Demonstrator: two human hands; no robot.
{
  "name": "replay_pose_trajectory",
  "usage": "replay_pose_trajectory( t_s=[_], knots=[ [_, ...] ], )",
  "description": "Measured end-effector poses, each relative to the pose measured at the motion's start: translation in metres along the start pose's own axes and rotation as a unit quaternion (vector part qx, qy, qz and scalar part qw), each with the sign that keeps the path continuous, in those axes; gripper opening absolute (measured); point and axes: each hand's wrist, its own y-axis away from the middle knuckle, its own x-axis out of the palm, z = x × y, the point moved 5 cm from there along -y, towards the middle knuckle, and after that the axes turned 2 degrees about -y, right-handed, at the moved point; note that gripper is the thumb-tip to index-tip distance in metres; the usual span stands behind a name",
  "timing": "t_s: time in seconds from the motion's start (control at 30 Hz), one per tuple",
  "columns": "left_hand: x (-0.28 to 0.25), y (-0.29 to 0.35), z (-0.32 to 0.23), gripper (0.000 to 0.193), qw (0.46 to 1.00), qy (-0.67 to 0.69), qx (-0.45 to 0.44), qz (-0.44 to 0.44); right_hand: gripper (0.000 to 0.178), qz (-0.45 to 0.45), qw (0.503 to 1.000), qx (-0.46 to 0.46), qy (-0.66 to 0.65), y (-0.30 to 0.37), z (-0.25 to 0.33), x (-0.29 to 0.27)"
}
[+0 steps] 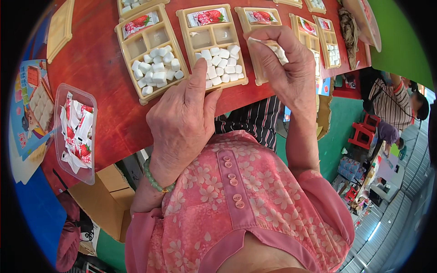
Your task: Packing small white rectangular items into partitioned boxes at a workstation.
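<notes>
Pinching a white scrap (256, 41), right grip (287, 68); left grip (180, 116) unclasped at the middle tray (202, 42).
White pieces (223, 68) inside that tray look light, soft, squashable; better taken gently by their sides.

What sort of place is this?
Maybe a small packing workshop. Beige trays of white, marshmallow-like pieces line a red table, a clear tub holds strawberry-pictured packets, and other people are in the background.

Trays (203, 41) in row across counter (114, 129), sachets (208, 17) in far ends, marshmallows (158, 67) in near ends; tub (86, 176) of sachets near left, packaging (36, 102) farther left.
</notes>
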Motion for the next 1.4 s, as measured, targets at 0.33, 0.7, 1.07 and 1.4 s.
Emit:
replay_pose_trajectory(
  t_s=[0.33,0.7,1.07,1.4],
  knots=[
    [-0.002,-0.001,0.000,0.051,0.999,0.026,0.014,-0.029,0.023,0.078,0.982,-0.114,0.125,-0.005,-0.004,0.009],
    [-0.004,0.001,0.001,0.049,0.996,0.075,0.004,-0.043,0.011,0.034,0.981,-0.128,0.140,0.000,-0.001,-0.001],
    [0.001,0.002,0.000,0.040,0.997,0.043,0.043,-0.038,0.013,0.095,0.942,-0.176,0.269,0.003,0.013,0.006],
    [0.003,0.003,0.002,0.038,0.997,0.039,0.055,-0.049,0.022,0.283,0.871,-0.173,0.364,-0.017,0.038,0.012]
  ],
)
